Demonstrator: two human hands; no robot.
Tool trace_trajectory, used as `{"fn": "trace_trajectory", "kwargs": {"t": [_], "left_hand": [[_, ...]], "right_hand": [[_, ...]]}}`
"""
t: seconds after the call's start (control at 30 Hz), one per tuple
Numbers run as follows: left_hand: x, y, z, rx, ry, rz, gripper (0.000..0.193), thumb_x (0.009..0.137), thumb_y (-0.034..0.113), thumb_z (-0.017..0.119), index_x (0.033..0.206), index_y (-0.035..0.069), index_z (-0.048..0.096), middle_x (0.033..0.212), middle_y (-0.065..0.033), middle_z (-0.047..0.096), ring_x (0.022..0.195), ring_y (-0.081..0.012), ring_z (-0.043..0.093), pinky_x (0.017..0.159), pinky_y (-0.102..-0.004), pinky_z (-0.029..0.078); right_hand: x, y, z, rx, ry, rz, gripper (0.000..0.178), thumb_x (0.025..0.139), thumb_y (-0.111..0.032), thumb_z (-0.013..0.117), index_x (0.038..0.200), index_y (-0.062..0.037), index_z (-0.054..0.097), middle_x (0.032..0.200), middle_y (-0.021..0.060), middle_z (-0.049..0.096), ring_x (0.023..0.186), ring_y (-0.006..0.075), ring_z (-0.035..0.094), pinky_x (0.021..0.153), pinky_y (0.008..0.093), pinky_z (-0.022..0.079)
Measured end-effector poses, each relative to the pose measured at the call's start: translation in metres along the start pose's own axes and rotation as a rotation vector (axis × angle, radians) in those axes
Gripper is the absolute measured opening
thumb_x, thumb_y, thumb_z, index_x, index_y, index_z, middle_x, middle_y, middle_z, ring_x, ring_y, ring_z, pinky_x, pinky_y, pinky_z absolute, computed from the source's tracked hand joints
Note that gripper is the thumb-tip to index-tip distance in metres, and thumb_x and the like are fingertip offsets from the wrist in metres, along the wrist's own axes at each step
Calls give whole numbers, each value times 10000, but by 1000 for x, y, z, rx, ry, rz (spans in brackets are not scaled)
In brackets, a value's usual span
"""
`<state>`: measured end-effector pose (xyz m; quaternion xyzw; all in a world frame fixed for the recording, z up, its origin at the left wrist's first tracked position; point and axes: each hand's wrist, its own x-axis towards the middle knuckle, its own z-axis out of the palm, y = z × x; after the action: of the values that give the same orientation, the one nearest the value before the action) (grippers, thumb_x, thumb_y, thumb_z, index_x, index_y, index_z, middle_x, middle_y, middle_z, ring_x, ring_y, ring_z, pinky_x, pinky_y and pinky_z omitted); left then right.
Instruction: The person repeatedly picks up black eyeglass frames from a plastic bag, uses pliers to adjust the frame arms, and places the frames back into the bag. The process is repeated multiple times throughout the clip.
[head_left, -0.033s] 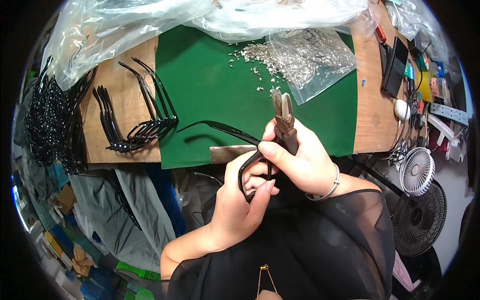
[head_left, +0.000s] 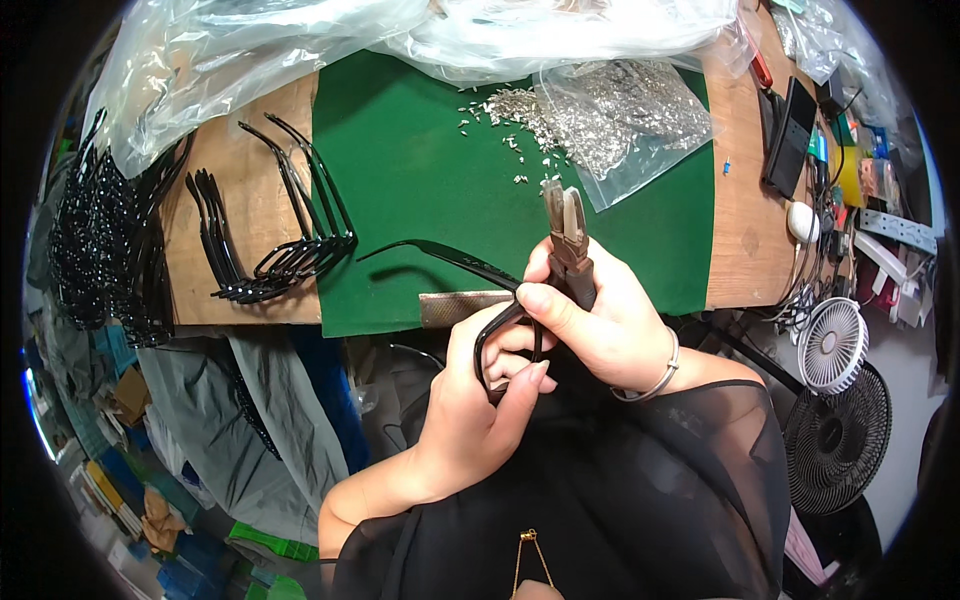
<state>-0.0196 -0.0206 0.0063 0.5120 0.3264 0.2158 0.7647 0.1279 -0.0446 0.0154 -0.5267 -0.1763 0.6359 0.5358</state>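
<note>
In front of my chest, my left hand (head_left: 462, 425) is closed around the rim of a black eyeglass frame (head_left: 455, 258). One temple of the frame reaches left over the green mat (head_left: 400, 150), its tip pointing away from me. Dark-handled pliers (head_left: 568, 235) are gripped in my right hand (head_left: 625, 330), jaws upward. The thumb and a finger of that hand also pinch the frame near the hinge, so both hands hold it. My fingers hide part of the rims and the other temple.
Small silvery metal pieces (head_left: 515, 105) lie loose beside a clear bag (head_left: 640, 130) full of them. Several black eyeglass frames (head_left: 300, 255) stand at left, near a large dark bundle (head_left: 105, 240). Plastic sheeting (head_left: 250, 60) covers the back. At right are a phone (head_left: 792, 135) and a white fan (head_left: 832, 345).
</note>
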Motion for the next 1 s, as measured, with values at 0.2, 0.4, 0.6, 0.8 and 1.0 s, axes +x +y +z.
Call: {"fn": "trace_trajectory", "kwargs": {"t": [0.2, 0.4, 0.6, 0.8, 1.0], "left_hand": [[-17, 25, -17, -101, -8, -118, 432, 811, -92, 501, 1200, -65, 315, 985, -121, 574, 729, -92, 576, 661, -210, 484], [-27, 34, -17, -17, -45, -165, 388, 786, -99, 528, 1154, -67, 411, 932, -99, 606, 711, -85, 590, 650, -207, 491], [-28, 35, -14, 366, -60, -80, 343, 726, -98, 582, 1053, -55, 488, 848, -122, 605, 684, -150, 621, 604, -229, 494], [-13, 32, -21, 735, -165, 210, 277, 692, -100, 582, 959, -52, 526, 806, -128, 591, 628, -218, 601, 563, -260, 477], [-13, 32, -27, 679, -159, 141, 301, 722, -53, 603, 1012, -42, 525, 819, -147, 576, 669, -287, 595, 577, -293, 484]], "right_hand": [[-5, -5, -25, -826, -126, -475, 205, 728, -75, 648, 875, -38, 509, 727, 66, 535, 621, 195, 530, 598, 283, 432], [-4, -7, -32, -1109, -453, -443, 247, 657, -71, 626, 861, -67, 487, 770, 103, 530, 727, 282, 527, 653, 363, 425], [7, -10, -35, -1106, -583, -592, 222, 677, -108, 612, 839, -73, 464, 756, 105, 504, 727, 291, 511, 634, 365, 414], [13, 0, -38, -1190, -473, -811, 268, 591, -126, 694, 720, -67, 467, 652, 59, 479, 624, 229, 509, 593, 325, 413], [14, 2, -34, -1232, -390, -778, 292, 583, -152, 698, 742, -69, 467, 686, 65, 482, 672, 241, 511, 628, 337, 407]]}}
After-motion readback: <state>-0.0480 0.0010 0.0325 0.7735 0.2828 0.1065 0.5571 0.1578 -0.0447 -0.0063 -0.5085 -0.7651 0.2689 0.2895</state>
